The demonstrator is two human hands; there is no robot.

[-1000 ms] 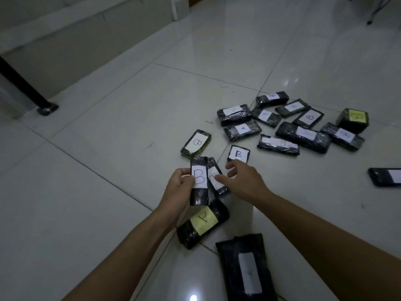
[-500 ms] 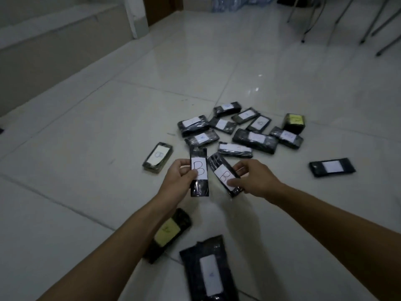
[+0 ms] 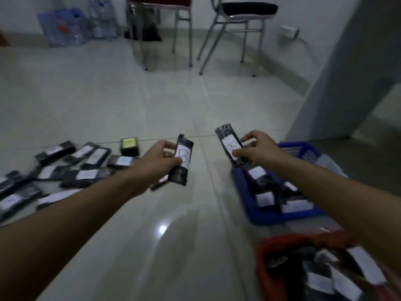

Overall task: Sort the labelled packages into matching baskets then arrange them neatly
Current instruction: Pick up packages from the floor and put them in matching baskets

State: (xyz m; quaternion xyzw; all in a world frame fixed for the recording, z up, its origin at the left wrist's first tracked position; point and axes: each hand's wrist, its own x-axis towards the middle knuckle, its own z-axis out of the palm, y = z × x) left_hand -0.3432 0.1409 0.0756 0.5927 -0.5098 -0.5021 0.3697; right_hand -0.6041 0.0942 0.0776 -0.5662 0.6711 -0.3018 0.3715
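Note:
My left hand (image 3: 159, 159) grips a black wrapped package with a white label marked B (image 3: 181, 162), held above the floor. My right hand (image 3: 257, 148) pinches a second black package labelled B (image 3: 231, 146) over the far left corner of the blue basket (image 3: 256, 210). That basket holds several labelled black packages. A red basket (image 3: 263, 255) with more labelled packages sits at the lower right. Several black packages (image 3: 86, 173) lie scattered on the floor at the left, one of them with a yellow label (image 3: 129, 143).
The floor is glossy pale tile. Two metal-legged chairs (image 3: 238, 29) stand at the back wall, with packs of water bottles (image 3: 76, 25) to their left. A grey wall corner (image 3: 347, 83) rises at the right, behind the blue basket.
Both hands lifted their B packages off the floor and carried them right. My view swung right, bringing the blue and red baskets into sight and leaving the scattered pile at the left.

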